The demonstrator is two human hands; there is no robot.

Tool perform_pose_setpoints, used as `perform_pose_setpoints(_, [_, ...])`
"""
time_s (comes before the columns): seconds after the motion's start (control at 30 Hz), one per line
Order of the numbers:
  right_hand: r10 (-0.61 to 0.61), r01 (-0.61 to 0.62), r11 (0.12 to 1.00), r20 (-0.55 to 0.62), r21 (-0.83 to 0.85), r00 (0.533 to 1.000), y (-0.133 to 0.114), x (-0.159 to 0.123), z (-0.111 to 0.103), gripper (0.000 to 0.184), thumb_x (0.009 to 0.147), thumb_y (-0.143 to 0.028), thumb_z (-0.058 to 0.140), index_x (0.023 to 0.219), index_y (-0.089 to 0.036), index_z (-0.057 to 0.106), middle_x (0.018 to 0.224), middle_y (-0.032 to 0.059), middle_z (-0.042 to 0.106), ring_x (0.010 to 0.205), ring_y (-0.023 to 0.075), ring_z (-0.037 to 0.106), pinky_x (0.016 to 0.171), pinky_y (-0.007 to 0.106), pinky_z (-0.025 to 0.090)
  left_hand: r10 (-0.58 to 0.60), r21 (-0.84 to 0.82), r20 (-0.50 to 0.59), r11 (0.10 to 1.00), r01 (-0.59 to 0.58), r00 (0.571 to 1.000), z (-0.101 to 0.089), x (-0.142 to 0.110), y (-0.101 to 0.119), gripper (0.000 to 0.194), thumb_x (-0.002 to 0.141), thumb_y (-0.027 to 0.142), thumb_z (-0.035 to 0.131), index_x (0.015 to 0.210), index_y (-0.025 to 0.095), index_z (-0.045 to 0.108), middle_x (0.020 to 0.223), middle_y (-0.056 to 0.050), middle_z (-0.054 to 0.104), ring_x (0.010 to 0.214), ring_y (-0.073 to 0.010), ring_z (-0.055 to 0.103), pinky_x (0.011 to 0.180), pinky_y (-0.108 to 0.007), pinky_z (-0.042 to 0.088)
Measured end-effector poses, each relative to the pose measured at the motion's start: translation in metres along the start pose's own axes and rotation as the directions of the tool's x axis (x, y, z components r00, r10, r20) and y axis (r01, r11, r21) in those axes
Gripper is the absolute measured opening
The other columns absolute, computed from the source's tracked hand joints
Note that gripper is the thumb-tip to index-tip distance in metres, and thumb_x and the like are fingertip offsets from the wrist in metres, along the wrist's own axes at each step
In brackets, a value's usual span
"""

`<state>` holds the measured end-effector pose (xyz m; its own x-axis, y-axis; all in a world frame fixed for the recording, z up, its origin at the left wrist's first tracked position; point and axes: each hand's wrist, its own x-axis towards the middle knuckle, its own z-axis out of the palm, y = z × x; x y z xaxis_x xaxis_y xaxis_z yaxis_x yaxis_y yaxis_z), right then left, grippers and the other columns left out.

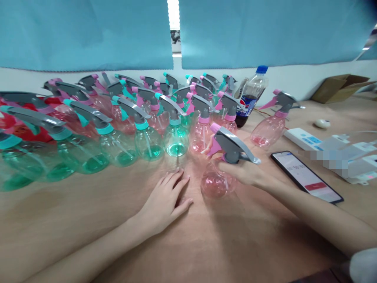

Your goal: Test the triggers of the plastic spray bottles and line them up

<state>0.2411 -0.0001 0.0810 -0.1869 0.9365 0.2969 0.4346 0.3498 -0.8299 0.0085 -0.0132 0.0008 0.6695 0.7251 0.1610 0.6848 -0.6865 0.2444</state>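
Observation:
My right hand [235, 173] is wrapped round the neck of a pink spray bottle [216, 184] with a grey and pink trigger head; part of the neck is hidden by the fingers. Flat on the table, my left hand [165, 200] lies with its fingers spread and nothing in it. Just beyond its fingertips stands a green spray bottle [176, 141] with a teal collar. A second pink spray bottle [201, 135] stands behind the held one. To the right, another pink spray bottle [268, 127] stands apart from the rows.
Several rows of green and pink spray bottles [118, 147] fill the left and back of the table [176, 251]. A cola bottle [250, 98] stands behind. On the right are a phone [306, 177], a power strip [304, 137], a white mouse-like object [322, 124] and a cardboard box [338, 88].

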Motion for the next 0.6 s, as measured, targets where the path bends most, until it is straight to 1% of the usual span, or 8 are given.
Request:
perform_pose_setpoints(0.07, [0.009, -0.009, 1.0, 0.016, 0.011, 1.0, -0.001, 0.0, 0.0, 0.011, 0.06, -0.015, 0.049, 0.064, -0.023, 0.043, 0.056, -0.0056, 0.044, 0.047, 0.0091, 0.039, 0.042, 0.023, 0.034, 0.0, 0.002, 0.002, 1.0, 0.0, 1.0, 0.0, 0.0, 0.0, 0.051, 0.093, 0.044, 0.051, 0.136, 0.016, 0.047, 0.145, -0.017, 0.044, 0.133, -0.033, 0.04, 0.109, -0.054, 0.032])
perform_pose_setpoints(0.13, [0.003, -0.004, 1.0, 0.021, 0.03, 1.0, -0.002, 0.0, 0.0, 0.012, 0.061, -0.016, 0.049, 0.067, -0.024, 0.043, 0.058, -0.0057, 0.046, 0.047, 0.0087, 0.037, 0.043, 0.023, 0.034, 0.001, 0.01, 0.007, 1.0, -0.001, 1.0, 0.001, 0.0, 0.0, 0.052, 0.093, 0.045, 0.05, 0.136, 0.015, 0.047, 0.145, -0.018, 0.044, 0.134, -0.033, 0.039, 0.109, -0.054, 0.032])
perform_pose_setpoints(0.3, [0.03, -0.03, 0.999, 0.024, 0.017, 0.999, 0.001, 0.001, 0.001, 0.009, 0.061, -0.019, 0.049, 0.066, -0.024, 0.044, 0.055, -0.0055, 0.043, 0.05, 0.0107, 0.043, 0.047, 0.024, 0.037, -0.002, 0.028, 0.023, 1.0, 0.001, 1.0, 0.001, 0.0, 0.0, 0.053, 0.094, 0.045, 0.049, 0.137, 0.014, 0.046, 0.145, -0.017, 0.043, 0.134, -0.0317, 0.038, 0.11, -0.052, 0.031])
perform_pose_setpoints(0.37, [0.039, -0.038, 0.999, 0.043, -0.007, 0.998, 0.004, 0.002, 0.001, 0.009, 0.062, -0.02, 0.049, 0.07, -0.024, 0.048, 0.057, -0.0051, 0.047, 0.052, 0.0115, 0.046, 0.049, 0.025, 0.038, 0.0, 0.031, 0.024, 1.0, 0.0, 1.0, 0.0, 0.0, -0.001, 0.053, 0.094, 0.046, 0.049, 0.137, 0.014, 0.046, 0.145, -0.017, 0.043, 0.134, -0.0317, 0.038, 0.109, -0.052, 0.032])
perform_pose_setpoints(0.43, [0.028, -0.027, 0.999, 0.044, -0.039, 0.999, 0.007, 0.001, 0.002, 0.015, 0.063, -0.019, 0.049, 0.077, -0.024, 0.053, 0.062, -0.0045, 0.051, 0.056, 0.0126, 0.049, 0.052, 0.026, 0.04, 0.001, 0.032, 0.021, 0.999, -0.002, 1.0, 0.0, 0.0, -0.001, 0.053, 0.094, 0.046, 0.049, 0.136, 0.013, 0.046, 0.145, -0.017, 0.043, 0.134, -0.0321, 0.038, 0.109, -0.053, 0.032])
perform_pose_setpoints(0.6, [0.011, -0.01, 0.996, 0.018, -0.087, 1.0, 0.01, 0.0, 0.003, 0.027, 0.066, -0.014, 0.051, 0.088, -0.025, 0.061, 0.062, -0.0039, 0.054, 0.059, 0.0149, 0.052, 0.054, 0.027, 0.043, -0.003, 0.025, 0.019, 1.0, 0.003, 1.0, 0.0, -0.001, 0.0, 0.052, 0.094, 0.046, 0.049, 0.136, 0.015, 0.047, 0.145, -0.017, 0.043, 0.134, -0.0318, 0.038, 0.109, -0.052, 0.032])
